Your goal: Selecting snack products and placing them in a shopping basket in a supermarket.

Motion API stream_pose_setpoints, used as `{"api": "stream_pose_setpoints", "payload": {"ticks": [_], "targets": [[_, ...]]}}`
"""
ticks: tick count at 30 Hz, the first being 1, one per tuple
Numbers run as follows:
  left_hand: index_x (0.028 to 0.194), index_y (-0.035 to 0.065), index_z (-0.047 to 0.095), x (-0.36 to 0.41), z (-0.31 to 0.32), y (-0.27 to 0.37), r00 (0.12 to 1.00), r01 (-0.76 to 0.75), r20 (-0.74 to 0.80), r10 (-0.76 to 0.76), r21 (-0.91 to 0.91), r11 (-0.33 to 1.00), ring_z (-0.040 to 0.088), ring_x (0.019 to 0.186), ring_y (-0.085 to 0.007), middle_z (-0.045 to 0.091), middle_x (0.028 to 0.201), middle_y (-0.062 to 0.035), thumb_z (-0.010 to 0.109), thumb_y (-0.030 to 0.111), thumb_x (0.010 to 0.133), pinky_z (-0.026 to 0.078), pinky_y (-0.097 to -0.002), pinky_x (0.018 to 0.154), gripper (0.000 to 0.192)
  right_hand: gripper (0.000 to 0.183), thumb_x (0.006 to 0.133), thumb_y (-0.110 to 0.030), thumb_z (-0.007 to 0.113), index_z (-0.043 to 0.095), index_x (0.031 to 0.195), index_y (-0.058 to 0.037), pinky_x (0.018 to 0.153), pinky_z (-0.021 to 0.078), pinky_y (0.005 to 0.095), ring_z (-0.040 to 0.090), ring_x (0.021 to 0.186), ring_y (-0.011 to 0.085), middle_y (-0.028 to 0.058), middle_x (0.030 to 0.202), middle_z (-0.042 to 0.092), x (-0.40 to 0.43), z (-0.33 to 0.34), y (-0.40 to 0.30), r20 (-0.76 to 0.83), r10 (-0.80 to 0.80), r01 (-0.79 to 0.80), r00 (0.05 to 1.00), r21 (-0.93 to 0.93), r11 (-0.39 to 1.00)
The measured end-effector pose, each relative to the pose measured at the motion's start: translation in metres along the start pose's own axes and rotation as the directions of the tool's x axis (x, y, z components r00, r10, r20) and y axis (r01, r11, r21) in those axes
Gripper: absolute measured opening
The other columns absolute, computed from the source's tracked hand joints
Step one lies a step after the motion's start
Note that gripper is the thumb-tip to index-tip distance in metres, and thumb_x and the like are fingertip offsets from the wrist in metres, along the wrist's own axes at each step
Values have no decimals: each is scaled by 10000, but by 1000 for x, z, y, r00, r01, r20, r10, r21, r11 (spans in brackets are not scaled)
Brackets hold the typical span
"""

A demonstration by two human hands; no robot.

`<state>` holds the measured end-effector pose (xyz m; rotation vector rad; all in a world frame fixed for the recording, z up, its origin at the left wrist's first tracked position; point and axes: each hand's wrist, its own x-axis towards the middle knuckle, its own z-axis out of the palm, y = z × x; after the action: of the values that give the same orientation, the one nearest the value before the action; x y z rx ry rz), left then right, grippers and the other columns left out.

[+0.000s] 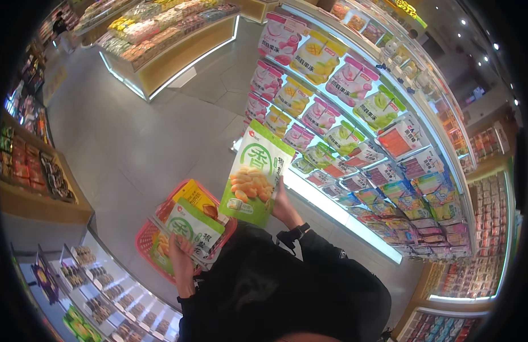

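My right hand [284,204] holds a green and white snack pouch [257,175] by its right edge, its front with a picture of nuts facing up. My left hand [181,256] is closed around the handles of a pink plastic shopping basket [145,239], low on the left. Inside the basket lies a similar green and white pouch [206,224], partly behind the handles and my left hand. Behind that pouch a yellow packet [195,196] stands partly hidden. The held pouch is above and to the right of the basket.
A lit rack of hanging snack pouches [319,113] rises on the right. A display island [178,64] heaped with packets stands ahead. Shelves of small packages [118,295] are at lower left. Grey floor [118,141] runs between them. A person [61,30] is far off at upper left.
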<state>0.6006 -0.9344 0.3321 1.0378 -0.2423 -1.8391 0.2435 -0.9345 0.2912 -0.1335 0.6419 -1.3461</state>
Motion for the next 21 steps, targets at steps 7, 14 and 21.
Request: {"api": "stream_pose_setpoints", "payload": {"ticks": [7,14,21], "targets": [[779,141,417,158,36,87,999,23,36,-27,117,993,280,519,-51,276,622,63,543,318,986,236,-215,470,300,718,981,-564,397,322,1477,-51,1118,374,426,449,1329,275,140,1481,410,86,-48,-9,-140,-57,73,988,109,991],[741,156,392,299,86,175,994,109,5,-111,139,984,242,476,-50,257,593,69,543,302,986,222,-217,444,323,502,975,-220,586,415,1384,14,957,540,341,593,1169,222,145,1350,533,271,45,-61,-123,66,-55,990,89,994],[706,163,338,444,170,237,989,102,91,-116,152,983,244,463,-63,245,569,64,514,283,1000,221,-231,431,363,451,946,-169,619,479,1318,44,948,541,335,644,1073,209,135,1256,602,439,138,-132,-54,-36,29,998,-136,990]]}}
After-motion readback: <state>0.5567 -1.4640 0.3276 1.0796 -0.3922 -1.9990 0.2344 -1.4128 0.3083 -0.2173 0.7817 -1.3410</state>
